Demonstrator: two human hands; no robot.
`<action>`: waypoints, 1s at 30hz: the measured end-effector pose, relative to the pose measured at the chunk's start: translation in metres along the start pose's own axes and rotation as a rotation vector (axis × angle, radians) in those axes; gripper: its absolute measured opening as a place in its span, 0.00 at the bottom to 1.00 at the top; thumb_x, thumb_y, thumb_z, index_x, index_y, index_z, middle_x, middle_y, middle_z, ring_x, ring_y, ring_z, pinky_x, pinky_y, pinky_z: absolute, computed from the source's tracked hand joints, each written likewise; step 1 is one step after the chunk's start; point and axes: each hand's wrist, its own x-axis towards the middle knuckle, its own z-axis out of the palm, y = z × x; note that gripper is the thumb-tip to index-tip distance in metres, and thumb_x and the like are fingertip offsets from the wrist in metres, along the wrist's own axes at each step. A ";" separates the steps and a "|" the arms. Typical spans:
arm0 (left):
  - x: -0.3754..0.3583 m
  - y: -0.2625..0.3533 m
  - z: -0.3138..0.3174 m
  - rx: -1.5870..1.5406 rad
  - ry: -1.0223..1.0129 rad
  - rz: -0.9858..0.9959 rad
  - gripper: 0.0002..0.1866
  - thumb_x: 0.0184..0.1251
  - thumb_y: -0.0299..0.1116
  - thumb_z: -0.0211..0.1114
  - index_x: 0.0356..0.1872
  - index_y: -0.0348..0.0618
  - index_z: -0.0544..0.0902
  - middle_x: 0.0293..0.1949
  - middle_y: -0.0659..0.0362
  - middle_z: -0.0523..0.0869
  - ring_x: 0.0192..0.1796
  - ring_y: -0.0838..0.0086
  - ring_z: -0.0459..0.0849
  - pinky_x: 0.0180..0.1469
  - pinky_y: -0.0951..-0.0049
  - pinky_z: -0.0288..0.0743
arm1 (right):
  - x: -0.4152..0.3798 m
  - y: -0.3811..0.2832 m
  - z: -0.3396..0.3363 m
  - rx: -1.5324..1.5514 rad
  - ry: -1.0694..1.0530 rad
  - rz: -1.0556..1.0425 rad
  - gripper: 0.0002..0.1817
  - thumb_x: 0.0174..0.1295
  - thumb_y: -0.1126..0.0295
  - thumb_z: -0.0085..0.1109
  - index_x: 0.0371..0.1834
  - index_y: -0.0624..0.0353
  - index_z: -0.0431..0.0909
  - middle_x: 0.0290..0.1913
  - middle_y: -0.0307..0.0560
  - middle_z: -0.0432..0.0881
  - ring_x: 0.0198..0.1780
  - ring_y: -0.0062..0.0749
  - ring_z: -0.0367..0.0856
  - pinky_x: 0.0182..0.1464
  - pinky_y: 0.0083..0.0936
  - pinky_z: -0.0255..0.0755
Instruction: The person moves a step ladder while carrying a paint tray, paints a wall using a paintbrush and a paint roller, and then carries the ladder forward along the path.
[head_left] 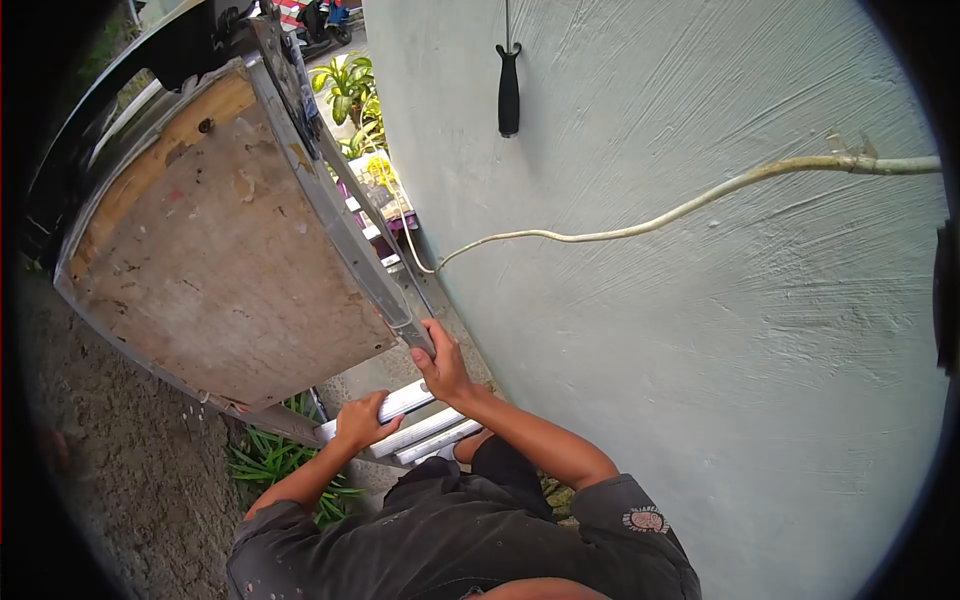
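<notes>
A metal stepladder stands in front of me, with white ribbed steps [430, 432] going down below my hands. My left hand [364, 421] is closed around the top visible step. Higher up and to the right, my right hand [443, 363] wraps round the lower end of the grey metal side rail [372, 262]. That rail borders a worn wooden board [235, 260], stained and chipped, which fills the frame at the upper left. Part of each hand's fingers is hidden behind what it grips.
A rough grey-green wall [640, 330] rises close on the right. On it hang a black-handled tool [508, 95] and a sagging pale cable [620, 235]. Green plants [265, 462] grow below left beside a rough brown wall [150, 450]. Potted leaves [345, 90] and a parked scooter [325, 22] are farther off.
</notes>
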 end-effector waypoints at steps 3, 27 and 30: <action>0.003 0.005 -0.011 -0.039 0.069 0.013 0.29 0.54 0.55 0.69 0.49 0.44 0.81 0.36 0.48 0.88 0.35 0.53 0.88 0.39 0.57 0.82 | 0.008 -0.019 -0.007 -0.004 -0.045 -0.012 0.34 0.68 0.41 0.52 0.57 0.65 0.66 0.44 0.61 0.77 0.47 0.49 0.78 0.49 0.37 0.70; 0.002 0.007 -0.011 -0.025 0.074 0.003 0.28 0.54 0.59 0.68 0.47 0.46 0.83 0.38 0.52 0.88 0.37 0.54 0.88 0.39 0.57 0.81 | 0.021 -0.011 -0.022 -0.052 -0.195 0.042 0.38 0.68 0.33 0.40 0.48 0.65 0.68 0.32 0.54 0.74 0.35 0.43 0.75 0.41 0.38 0.67; 0.001 0.008 -0.012 -0.043 0.042 -0.033 0.29 0.54 0.60 0.67 0.47 0.46 0.83 0.38 0.51 0.88 0.37 0.53 0.88 0.39 0.56 0.81 | 0.022 -0.016 -0.020 -0.048 -0.153 0.001 0.39 0.67 0.31 0.40 0.46 0.65 0.69 0.28 0.52 0.74 0.30 0.42 0.75 0.36 0.38 0.67</action>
